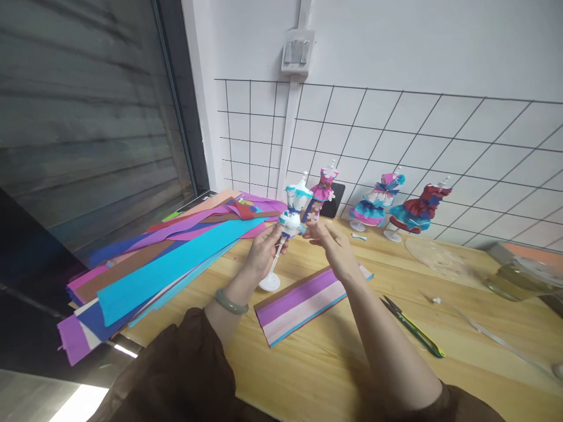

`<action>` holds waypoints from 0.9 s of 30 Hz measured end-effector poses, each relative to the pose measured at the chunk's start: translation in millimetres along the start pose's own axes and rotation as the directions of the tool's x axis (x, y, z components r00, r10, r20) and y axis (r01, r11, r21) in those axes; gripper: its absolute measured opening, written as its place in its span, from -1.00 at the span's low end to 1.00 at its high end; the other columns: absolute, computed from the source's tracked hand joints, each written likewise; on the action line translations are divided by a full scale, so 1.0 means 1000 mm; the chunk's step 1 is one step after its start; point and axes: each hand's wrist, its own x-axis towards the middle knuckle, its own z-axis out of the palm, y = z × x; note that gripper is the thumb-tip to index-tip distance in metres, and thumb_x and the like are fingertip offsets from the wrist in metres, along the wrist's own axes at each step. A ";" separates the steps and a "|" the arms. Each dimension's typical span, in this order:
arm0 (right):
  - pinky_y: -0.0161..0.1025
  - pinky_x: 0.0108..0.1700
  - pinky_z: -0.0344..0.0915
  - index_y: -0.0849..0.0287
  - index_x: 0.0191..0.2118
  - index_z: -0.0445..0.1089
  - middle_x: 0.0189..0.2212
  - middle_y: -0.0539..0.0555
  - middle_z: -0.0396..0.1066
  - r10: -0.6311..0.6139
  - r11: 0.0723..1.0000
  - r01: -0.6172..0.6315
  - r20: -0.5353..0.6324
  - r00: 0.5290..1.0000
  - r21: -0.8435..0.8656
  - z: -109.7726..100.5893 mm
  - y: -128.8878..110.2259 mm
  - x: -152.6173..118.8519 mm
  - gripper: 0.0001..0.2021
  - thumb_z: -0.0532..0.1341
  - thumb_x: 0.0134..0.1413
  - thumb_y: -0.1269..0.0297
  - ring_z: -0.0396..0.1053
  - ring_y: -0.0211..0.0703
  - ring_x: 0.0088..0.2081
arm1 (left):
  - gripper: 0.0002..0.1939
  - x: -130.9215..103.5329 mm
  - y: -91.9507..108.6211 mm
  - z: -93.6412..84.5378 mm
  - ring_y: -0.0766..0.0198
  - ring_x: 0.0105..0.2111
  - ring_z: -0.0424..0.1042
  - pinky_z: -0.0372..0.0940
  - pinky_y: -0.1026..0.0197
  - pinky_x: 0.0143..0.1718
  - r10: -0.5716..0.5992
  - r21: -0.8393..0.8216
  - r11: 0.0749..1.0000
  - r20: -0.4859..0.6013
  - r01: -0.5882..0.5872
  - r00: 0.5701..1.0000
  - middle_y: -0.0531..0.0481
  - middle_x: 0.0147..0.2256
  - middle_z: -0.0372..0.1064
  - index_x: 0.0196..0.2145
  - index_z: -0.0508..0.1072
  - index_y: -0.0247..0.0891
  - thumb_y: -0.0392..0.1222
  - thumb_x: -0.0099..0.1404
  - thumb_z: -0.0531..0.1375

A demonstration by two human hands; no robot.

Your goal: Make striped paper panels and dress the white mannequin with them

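Note:
A small white dress form [297,202] on a thin stand with a round base [270,282] is tilted a little, dressed in white and blue paper. My left hand [265,249] is closed around its lower edge and the top of the stand. On the other side, my right hand [331,241] has its fingers pinched together beside the hem, where a bit of blue shows; what lies between the fingertips is too small to make out. Under my right forearm lies a stack of purple, pink and blue crepe paper strips [303,302].
Long crepe paper strips [171,258] are heaped on the left. Dressed forms in pink [323,187], blue-pink [376,199] and red [420,205] stand along the grid wall. Yellow-green thread snips [416,328] lie right, near a clear tape roll [523,278] and a white cord [488,334].

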 end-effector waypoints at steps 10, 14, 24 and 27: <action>-0.26 -0.35 0.21 0.19 -0.40 0.35 -0.46 0.05 0.41 -0.079 0.970 0.103 0.112 0.991 -0.222 0.005 0.003 -0.004 -0.70 0.15 -0.01 0.02 0.32 -0.19 -0.42 | -0.65 0.001 -0.005 -0.003 0.43 -0.57 0.16 0.05 0.35 -0.60 -0.063 0.141 0.988 0.023 0.059 0.998 0.02 -0.50 0.19 -0.34 0.35 -0.34 0.06 0.19 0.08; -0.27 -0.40 0.18 0.19 -0.42 0.34 -0.50 0.04 0.39 -0.059 0.971 0.078 0.087 0.994 -0.227 0.005 0.005 -0.004 -0.70 0.15 -0.01 0.01 0.29 -0.20 -0.46 | -0.56 0.002 -0.005 -0.004 0.45 -0.58 0.16 0.06 0.36 -0.60 -0.064 0.297 0.953 0.014 0.057 0.998 0.07 -0.52 0.18 -0.16 0.34 -0.34 0.07 0.15 0.13; -0.25 -0.38 0.20 0.19 -0.43 0.34 -0.49 0.06 0.40 -0.132 0.949 0.155 0.098 0.986 -0.276 0.016 0.000 -0.009 -0.74 0.13 0.04 0.07 0.31 -0.19 -0.44 | -0.31 0.001 -0.013 -0.004 0.36 -0.44 0.31 0.19 0.40 -0.60 0.124 0.546 0.833 -0.026 -0.090 0.992 -0.02 -0.31 0.30 0.02 0.12 -0.19 -0.07 -0.03 0.30; -0.27 -0.36 0.20 0.18 -0.44 0.34 -0.49 0.04 0.37 -0.181 0.939 0.195 0.072 0.981 -0.284 0.016 -0.001 -0.010 -0.75 0.13 0.04 0.10 0.30 -0.20 -0.42 | -0.48 0.000 -0.012 -0.001 0.38 -0.47 0.29 0.15 0.43 -0.67 0.184 0.561 0.815 -0.013 -0.145 0.983 0.00 -0.35 0.28 -0.11 0.25 -0.23 -0.04 -0.01 0.28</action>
